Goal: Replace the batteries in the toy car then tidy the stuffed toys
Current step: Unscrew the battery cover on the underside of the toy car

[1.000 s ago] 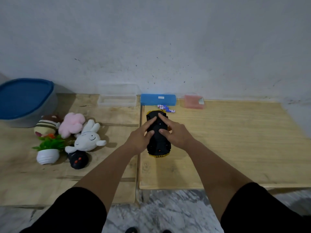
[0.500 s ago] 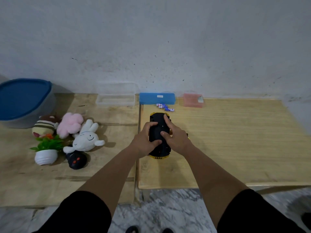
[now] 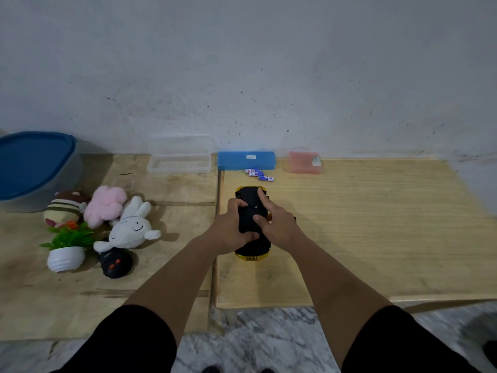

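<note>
The toy car point(image 3: 250, 211) lies upside down on the right wooden board, black underside up, yellow body showing at both ends. My left hand point(image 3: 228, 230) grips its left side with the thumb on the underside. My right hand point(image 3: 277, 224) holds the right side, index finger and thumb pressing on the black base. Loose blue-and-white batteries point(image 3: 259, 175) lie just beyond the car. To the left sits a heap of stuffed toys: a white rabbit point(image 3: 131, 228), a pink plush point(image 3: 106, 205), a striped brown one point(image 3: 64, 211) and a black one point(image 3: 115, 263).
A grey tub with a blue lid point(image 3: 32, 168) stands at the far left. Along the wall are a clear plastic box point(image 3: 180, 162), a blue case point(image 3: 246, 160) and a pink box point(image 3: 305, 162). A small potted plant point(image 3: 67, 249) sits by the toys. Marble floor lies below.
Both hands have closed in around the car; the left fingers curled onto its left edge and the right thumb shifted down onto the underside. The car has slid slightly nearer to me.
</note>
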Tool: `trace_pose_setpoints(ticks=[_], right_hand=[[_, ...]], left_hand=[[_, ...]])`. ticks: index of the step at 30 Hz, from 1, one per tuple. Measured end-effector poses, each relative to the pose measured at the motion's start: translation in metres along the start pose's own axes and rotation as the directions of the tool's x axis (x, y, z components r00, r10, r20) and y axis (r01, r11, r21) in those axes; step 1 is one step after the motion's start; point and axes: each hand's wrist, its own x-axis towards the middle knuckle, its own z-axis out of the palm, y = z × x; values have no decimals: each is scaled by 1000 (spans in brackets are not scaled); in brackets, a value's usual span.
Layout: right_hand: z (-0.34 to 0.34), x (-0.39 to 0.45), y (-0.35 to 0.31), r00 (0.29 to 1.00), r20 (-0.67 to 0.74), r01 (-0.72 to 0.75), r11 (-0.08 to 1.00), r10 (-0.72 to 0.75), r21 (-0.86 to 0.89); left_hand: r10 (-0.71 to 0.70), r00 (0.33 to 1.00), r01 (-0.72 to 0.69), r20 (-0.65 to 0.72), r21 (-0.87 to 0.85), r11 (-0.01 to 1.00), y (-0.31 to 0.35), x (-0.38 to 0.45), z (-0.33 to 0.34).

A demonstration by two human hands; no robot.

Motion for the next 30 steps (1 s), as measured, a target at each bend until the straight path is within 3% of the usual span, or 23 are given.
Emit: trace_pose_setpoints(ticks=[11,13,16,19,23,27,30], right_hand=[[-5,1,15,1000,9,19,995,-20,98],[-5,-1,28,990,-143,3,1000,0,21],[-7,-2,58,954,-268,-199,950,132,-241],[-1,-3,79,938,-208,-331,898,279,-290],[10,0,87,948,-155,-316,875,277,-368],[0,3,74,957,-166,-275,930,239,-243],[-20,11,52,964,-242,-137,987,112,-90]], left_hand=[[-1,997,7,81,-73,997,3,7,8],[-11,998,15,63,-64,998,0,9,13],[-42,998,45,55,-64,997,-8,12,20],[-62,996,67,60,-73,995,-13,15,24],[-75,994,81,74,-76,994,-14,18,26],[-103,992,107,68,-62,992,-15,20,26],[-122,990,127,65,-68,990,-12,19,24]])
